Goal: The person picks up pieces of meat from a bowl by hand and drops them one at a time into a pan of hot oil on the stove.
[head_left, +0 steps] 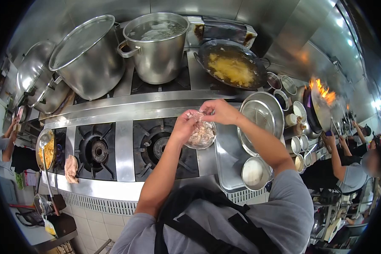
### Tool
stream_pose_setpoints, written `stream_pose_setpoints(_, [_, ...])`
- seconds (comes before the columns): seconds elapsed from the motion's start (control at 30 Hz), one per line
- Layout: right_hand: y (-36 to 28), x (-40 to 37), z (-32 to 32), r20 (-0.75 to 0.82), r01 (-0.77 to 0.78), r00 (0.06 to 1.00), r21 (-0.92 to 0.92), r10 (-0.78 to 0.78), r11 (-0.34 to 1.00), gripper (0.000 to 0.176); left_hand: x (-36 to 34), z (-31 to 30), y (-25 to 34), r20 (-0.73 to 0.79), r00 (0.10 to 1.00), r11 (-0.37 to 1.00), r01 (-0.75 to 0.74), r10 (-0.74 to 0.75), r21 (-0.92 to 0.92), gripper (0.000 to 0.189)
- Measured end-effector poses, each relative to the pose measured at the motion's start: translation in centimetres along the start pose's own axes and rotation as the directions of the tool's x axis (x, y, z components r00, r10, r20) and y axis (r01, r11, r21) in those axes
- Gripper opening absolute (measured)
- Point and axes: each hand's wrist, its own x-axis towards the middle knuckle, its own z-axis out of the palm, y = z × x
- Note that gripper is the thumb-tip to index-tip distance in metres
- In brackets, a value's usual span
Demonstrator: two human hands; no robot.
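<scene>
Above a metal bowl [214,137], my left hand [185,127] has its fingers closed around a pale, flour-coated piece of food [194,114]. My right hand [220,112] pinches at the same piece from the right, fingertips pressed together. More coated pieces [202,134] fill the bowl, whitish and pinkish in colour. The exact kind of food cannot be made out. Behind my hands, a dark wok [205,53] holds bubbling oil with yellow food frying [232,70] in it.
Large steel pots [154,63] stand at the back left. Burners [98,149] line the front. A strainer [260,114] and a small pot [255,173] sit on a tray [226,163] at right. Farther right, a person [347,169] works beside a flaming wok [319,106]. Another person [19,148] is at far left.
</scene>
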Motion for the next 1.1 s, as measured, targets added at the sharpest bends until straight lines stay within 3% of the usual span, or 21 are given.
stream_pose_setpoints(0.1, [1.2,-0.6,0.3,-0.062,-0.065,0.996,0.088,0.071,0.994,0.022,-0.3,0.2,0.0,0.03,0.999,0.998,-0.016,0.017,-0.054,0.007])
stream_pose_setpoints(0.2, [3.4,-0.2,-1.1,-0.265,0.075,0.964,0.323,0.014,0.943,0.017,-0.4,-1.0,-0.6,-0.02,0.999,0.998,-0.026,0.025,-0.058,0.007])
stream_pose_setpoints(0.23, [4.1,0.4,-2.5,-0.348,0.146,0.938,0.408,0.006,0.901,0.016,-0.3,-1.5,-0.8,-0.039,0.999,0.999,-0.021,0.022,0.024,0.006])
stream_pose_setpoints(0.33, [8.2,2.0,-8.3,-0.517,-0.107,0.842,0.119,0.153,0.987,0.015,-0.8,-1.4,-0.8,-0.087,0.995,0.988,-0.032,0.045,0.149,0.005])
stream_pose_setpoints(0.37, [9.9,2.6,-9.7,-0.587,-0.224,0.791,-0.011,0.175,0.975,0.013,-1.0,-1.2,-0.7,-0.111,0.992,0.98,-0.044,0.067,0.194,0.005])
stream_pose_setpoints(0.4, [10.9,3.0,-10.4,-0.586,-0.219,0.792,-0.012,0.17,0.976,0.013,-1.0,-1.5,-1.0,-0.113,0.991,0.979,-0.048,0.071,0.196,0.005])
stream_pose_setpoints(0.47, [13.0,3.8,-11.1,-0.633,-0.388,0.751,-0.194,0.187,0.901,0.011,-0.9,-1.9,-1.5,-0.135,0.989,0.961,-0.022,0.061,0.274,0.006])
stream_pose_setpoints(0.6, [15.8,4.8,-10.7,-0.635,-0.334,0.754,-0.149,0.169,0.931,0.016,-1.1,-1.2,-1.6,-0.105,0.992,0.945,-0.038,0.076,0.325,0.009])
stream_pose_setpoints(0.67, [14.9,4.5,-9.8,-0.714,-0.306,0.696,-0.392,-0.077,0.868,0.015,-1.1,-0.6,-1.4,-0.107,0.992,0.964,-0.039,0.07,0.264,0.013])
stream_pose_setpoints(0.73, [8.2,2.9,-7.5,-0.557,-0.172,0.829,-0.333,-0.047,0.927,0.015,-0.8,0.3,-1.0,-0.126,0.989,0.96,-0.045,0.083,0.275,0.014])
stream_pose_setpoints(0.77, [5.9,1.8,-6.1,-0.361,-0.079,0.932,-0.191,0.004,0.978,0.017,-0.5,0.6,-0.9,-0.139,0.986,0.957,-0.048,0.092,0.287,0.014])
stream_pose_setpoints(0.8, [5.8,1.1,-4.3,-0.21,-0.007,0.978,0.002,0.008,1.0,0.022,-0.2,0.7,-1.1,-0.134,0.988,0.958,-0.037,0.077,0.284,0.014])
stream_pose_setpoints(0.83, [4.1,0.1,-2.9,-0.146,0.095,0.984,-0.032,-0.099,0.995,0.025,0.1,0.9,-1.3,-0.13,0.989,0.973,-0.041,0.072,0.227,0.014])
stream_pose_setpoints(0.87, [2.1,-0.9,-1.8,-0.076,0.034,0.996,-0.025,-0.036,0.999,0.027,0.5,1.2,-1.5,-0.121,0.99,0.984,-0.051,0.072,0.171,0.014])
stream_pose_setpoints(1.1, [1.0,-3.4,0.5,-0.172,-0.097,0.979,0.063,0.107,0.993,0.031,0.8,2.8,-1.6,-0.157,0.986,0.998,-0.041,0.049,0.054,0.012])
